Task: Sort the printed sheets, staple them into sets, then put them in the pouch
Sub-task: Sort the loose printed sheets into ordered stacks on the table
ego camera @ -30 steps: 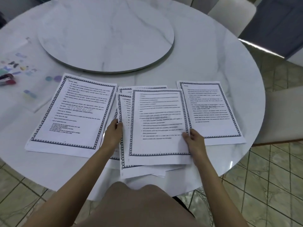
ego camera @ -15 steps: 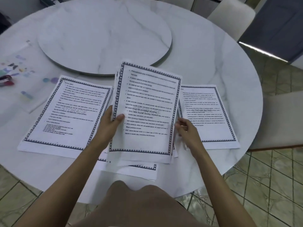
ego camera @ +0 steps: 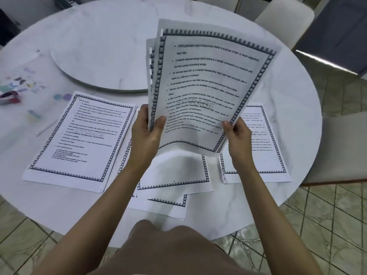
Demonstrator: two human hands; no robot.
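Note:
Several printed sheets with dark patterned borders form a raised bundle (ego camera: 204, 90) held upright above the table. My left hand (ego camera: 147, 133) grips its lower left edge, thumb on the front page. My right hand (ego camera: 237, 135) pinches its lower right edge. Under the bundle a few loose sheets (ego camera: 174, 177) lie skewed on the table. A flat stack of sheets (ego camera: 79, 139) lies to the left, another stack (ego camera: 264, 151) to the right, partly hidden by my right hand. A red stapler (ego camera: 10, 97) sits at the far left on a clear patterned pouch (ego camera: 29, 86).
The round white marble table (ego camera: 288, 92) carries a raised turntable disc (ego camera: 103, 50) behind the papers. White chairs (ego camera: 284, 18) stand at the far right, and another seat (ego camera: 343, 147) is close to the table's right edge. Tiled floor lies below.
Both hands have lifted the middle bundle of sheets off the table, raising it up and tilting it toward me. A few sheets stayed behind on the table.

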